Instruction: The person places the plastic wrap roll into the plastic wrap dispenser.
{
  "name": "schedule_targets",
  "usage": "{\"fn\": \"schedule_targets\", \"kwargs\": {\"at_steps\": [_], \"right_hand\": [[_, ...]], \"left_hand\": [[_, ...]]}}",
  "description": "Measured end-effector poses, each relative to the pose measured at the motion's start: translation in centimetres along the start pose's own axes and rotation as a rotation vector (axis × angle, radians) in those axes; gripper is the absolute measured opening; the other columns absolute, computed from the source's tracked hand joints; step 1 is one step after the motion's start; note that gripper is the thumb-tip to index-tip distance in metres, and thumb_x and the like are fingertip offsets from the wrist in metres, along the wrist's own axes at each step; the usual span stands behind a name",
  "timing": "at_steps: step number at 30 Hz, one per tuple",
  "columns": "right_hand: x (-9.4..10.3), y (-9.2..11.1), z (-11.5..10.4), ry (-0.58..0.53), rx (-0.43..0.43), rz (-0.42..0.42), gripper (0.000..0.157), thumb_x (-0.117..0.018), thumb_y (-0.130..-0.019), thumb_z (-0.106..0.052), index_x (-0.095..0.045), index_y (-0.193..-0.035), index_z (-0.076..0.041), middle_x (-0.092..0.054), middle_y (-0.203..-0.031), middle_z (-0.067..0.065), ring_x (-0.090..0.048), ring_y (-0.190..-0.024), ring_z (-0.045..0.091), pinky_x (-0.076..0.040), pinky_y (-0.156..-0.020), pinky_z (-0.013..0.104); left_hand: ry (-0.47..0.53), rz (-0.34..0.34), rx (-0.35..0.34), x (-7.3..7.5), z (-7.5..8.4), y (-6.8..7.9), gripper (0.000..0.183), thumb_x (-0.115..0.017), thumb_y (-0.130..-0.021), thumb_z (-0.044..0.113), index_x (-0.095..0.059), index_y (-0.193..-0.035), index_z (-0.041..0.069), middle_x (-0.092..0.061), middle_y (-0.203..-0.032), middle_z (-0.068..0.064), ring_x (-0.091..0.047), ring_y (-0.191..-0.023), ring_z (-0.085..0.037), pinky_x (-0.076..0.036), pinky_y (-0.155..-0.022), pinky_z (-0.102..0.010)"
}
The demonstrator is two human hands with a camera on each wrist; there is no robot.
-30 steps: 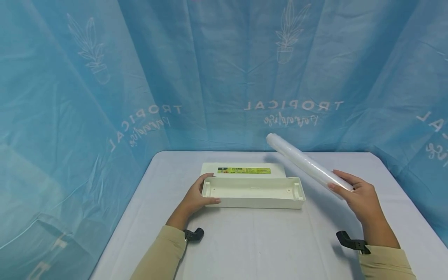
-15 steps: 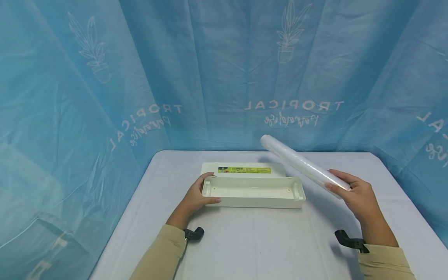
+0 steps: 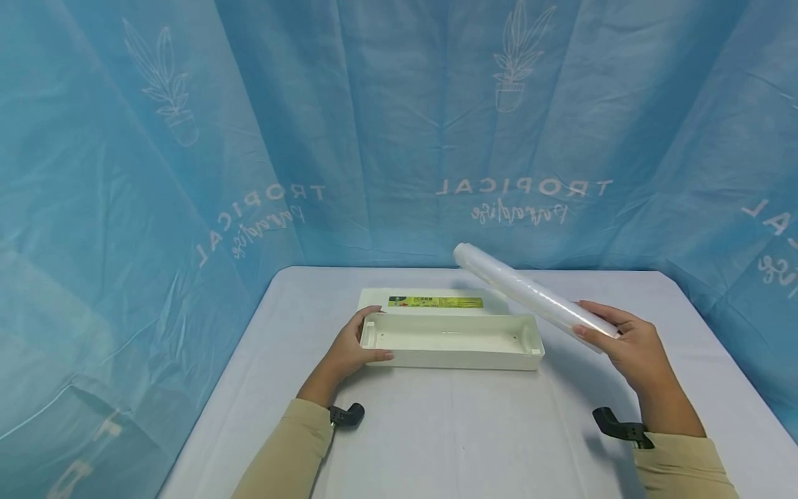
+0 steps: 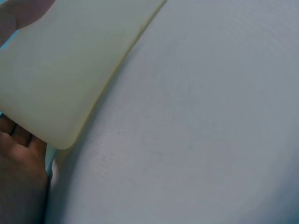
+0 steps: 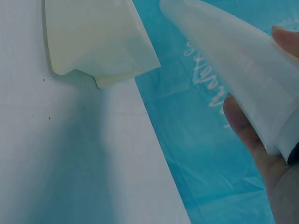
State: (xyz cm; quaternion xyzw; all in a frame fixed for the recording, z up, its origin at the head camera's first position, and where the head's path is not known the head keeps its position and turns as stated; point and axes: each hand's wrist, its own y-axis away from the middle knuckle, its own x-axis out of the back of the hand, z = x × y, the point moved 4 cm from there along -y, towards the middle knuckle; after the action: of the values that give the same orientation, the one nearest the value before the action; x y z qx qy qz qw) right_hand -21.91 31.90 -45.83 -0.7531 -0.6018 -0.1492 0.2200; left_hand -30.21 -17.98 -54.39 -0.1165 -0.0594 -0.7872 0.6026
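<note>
A long cream plastic box (image 3: 461,360) stands on the table with its hollow side up and nothing inside it. My left hand (image 3: 347,351) grips its left end, thumb on the front wall and fingers round the far side; the left wrist view shows the box wall (image 4: 60,70) close up. My right hand (image 3: 632,346) holds a roll of clear plastic wrap (image 3: 530,294) by its near end. The roll is tilted, its far end raised up and left above the table. In the right wrist view, thumb and fingers close round the roll (image 5: 243,65).
Behind the box lies a cream lid-like piece (image 3: 374,298) with a yellow-green label (image 3: 436,303). A white cloth covers the table (image 3: 461,430). Blue printed curtains (image 3: 399,138) hang round its back and sides.
My right hand has moved slightly left with the plastic wrap roll, whose far end has shifted left and a little lower. The left hand and the box have stayed in place.
</note>
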Motion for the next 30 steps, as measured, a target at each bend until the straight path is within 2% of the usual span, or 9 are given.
{"fn": "schedule_targets", "kwargs": {"at_steps": [8, 15, 23, 30], "right_hand": [[-0.4, 0.1, -0.2, -0.019, -0.006, -0.019, 0.066, -0.082, -0.094, -0.041, -0.063, -0.146, -0.005, -0.056, -0.147, 0.022, -0.053, -0.119, 0.033, -0.051, -0.074, 0.022], [-0.6, 0.1, -0.2, -0.043, -0.001, -0.042, 0.064, -0.083, -0.094, -0.039, -0.063, -0.146, -0.006, -0.055, -0.148, 0.022, -0.053, -0.119, 0.033, -0.052, -0.075, 0.022], [-0.8, 0.1, -0.4, -0.075, 0.030, -0.055, 0.061, -0.083, -0.094, -0.035, -0.065, -0.144, -0.006, -0.057, -0.147, 0.020, -0.053, -0.119, 0.031, -0.054, -0.077, 0.020], [-1.1, 0.2, -0.8, -0.116, 0.077, -0.067, 0.055, -0.084, -0.095, -0.029, -0.067, -0.141, -0.004, -0.061, -0.142, 0.015, -0.057, -0.114, 0.026, -0.056, -0.079, 0.021]], "left_hand": [[0.012, 0.001, 0.002, 0.0, 0.0, 0.0, 0.111, -0.103, -0.068, 0.017, -0.043, -0.160, 0.023, -0.050, -0.153, -0.004, -0.059, -0.127, -0.028, -0.052, -0.103, -0.044], [0.043, -0.022, -0.012, 0.0, -0.1, 0.0, 0.110, -0.101, -0.071, 0.012, -0.040, -0.161, 0.020, -0.046, -0.157, -0.009, -0.057, -0.130, -0.033, -0.049, -0.106, -0.049], [0.025, -0.011, -0.008, 0.0, -0.2, 0.0, 0.111, -0.102, -0.069, 0.014, -0.041, -0.161, 0.021, -0.048, -0.154, -0.007, -0.059, -0.128, -0.030, -0.051, -0.104, -0.046], [0.026, -0.011, -0.022, 0.0, -0.1, 0.1, 0.111, -0.102, -0.070, 0.017, -0.040, -0.162, 0.017, -0.047, -0.156, -0.008, -0.059, -0.127, -0.030, -0.052, -0.103, -0.045]]}}
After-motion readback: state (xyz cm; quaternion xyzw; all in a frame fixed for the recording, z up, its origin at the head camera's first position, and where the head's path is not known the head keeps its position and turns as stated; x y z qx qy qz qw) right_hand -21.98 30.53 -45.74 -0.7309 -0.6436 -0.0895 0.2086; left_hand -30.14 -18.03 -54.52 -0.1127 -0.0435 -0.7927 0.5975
